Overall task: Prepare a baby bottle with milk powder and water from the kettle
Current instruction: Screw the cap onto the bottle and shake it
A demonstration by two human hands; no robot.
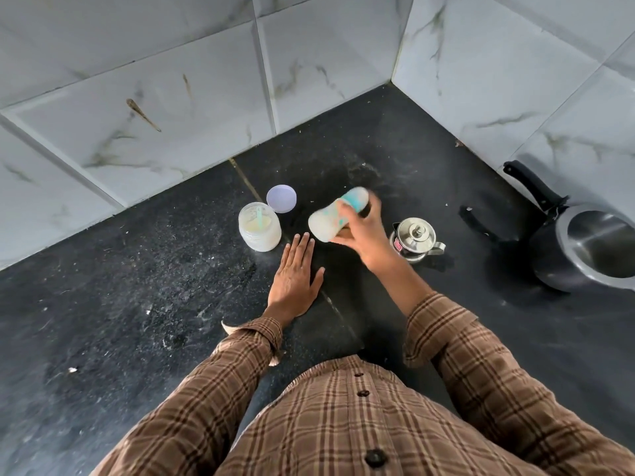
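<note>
Late stage, by the look of it: bottle (338,214) full of milky liquid, tipped nearly sideways above the counter (137,269), blurred as if mid-shake. Right hand (360,231) wrapped around its middle in a firm grip; left hand (295,276) flat on the counter, fingers straight, holding nothing. Powder jar (259,226) open, scoop inside, lid (281,198) just behind. Kettle (414,238) closed beside. Left: probably recapping the jar.
</note>
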